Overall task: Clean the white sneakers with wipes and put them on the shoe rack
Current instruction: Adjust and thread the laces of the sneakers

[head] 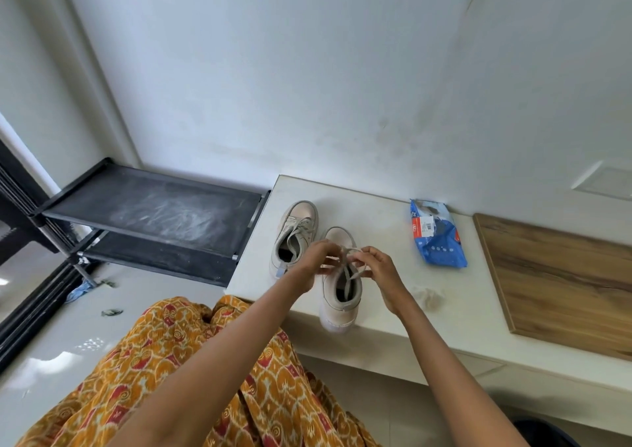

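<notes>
Two white sneakers stand on a white ledge [393, 309], toes toward the wall. The nearer sneaker [338, 304] has its heel at the front edge. Over it, my left hand [316, 258] and my right hand [376, 268] each pinch its grey laces [349, 277]. The other sneaker [295, 238] sits just left and farther back, untouched. A blue pack of wipes [436, 238] lies to the right near the wall. A crumpled used wipe [427, 296] rests right of the near sneaker. The black shoe rack [154, 214] stands left of the ledge.
A wooden board [564, 282] lies on the ledge at the right. The rack's top shelf is dusty and bare. Scraps of litter and a blue cloth [80, 291] lie on the glossy floor at the left. My patterned orange skirt [191, 378] fills the foreground.
</notes>
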A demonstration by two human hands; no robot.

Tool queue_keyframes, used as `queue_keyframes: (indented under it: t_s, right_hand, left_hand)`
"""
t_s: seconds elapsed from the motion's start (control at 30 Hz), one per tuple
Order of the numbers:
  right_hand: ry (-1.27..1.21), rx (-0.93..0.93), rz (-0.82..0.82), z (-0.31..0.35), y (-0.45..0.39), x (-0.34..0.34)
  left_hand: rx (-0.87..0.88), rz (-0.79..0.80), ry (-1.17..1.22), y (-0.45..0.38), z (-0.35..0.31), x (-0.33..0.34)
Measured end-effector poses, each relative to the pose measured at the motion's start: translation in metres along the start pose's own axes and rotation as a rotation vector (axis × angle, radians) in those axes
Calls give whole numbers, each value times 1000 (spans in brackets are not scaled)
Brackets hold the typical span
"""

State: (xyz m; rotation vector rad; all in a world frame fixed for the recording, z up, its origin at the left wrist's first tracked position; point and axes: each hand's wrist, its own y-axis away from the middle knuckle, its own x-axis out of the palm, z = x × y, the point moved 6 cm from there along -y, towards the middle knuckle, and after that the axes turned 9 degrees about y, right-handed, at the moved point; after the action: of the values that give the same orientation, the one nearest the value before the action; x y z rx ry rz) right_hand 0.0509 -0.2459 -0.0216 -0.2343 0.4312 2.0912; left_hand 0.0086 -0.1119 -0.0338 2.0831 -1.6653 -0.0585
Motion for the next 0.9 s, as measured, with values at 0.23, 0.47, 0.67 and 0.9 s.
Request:
queue_keyframes:
  t_s: [0.23, 0.47, 0.67, 0.9]
  right_hand:
    - [304, -55, -30, 4, 4, 2]
    - [135, -21, -72, 8, -10, 3]
    - [151, 10, 106, 19, -6, 6]
    - [203, -63, 137, 23, -3, -1]
  left_hand:
    - [118, 99, -278, 2, -23, 18]
    - [39, 125, 55, 6, -24, 14]
    - [30, 113, 222, 3, -16, 4]
    - [30, 60, 131, -1, -43, 8]
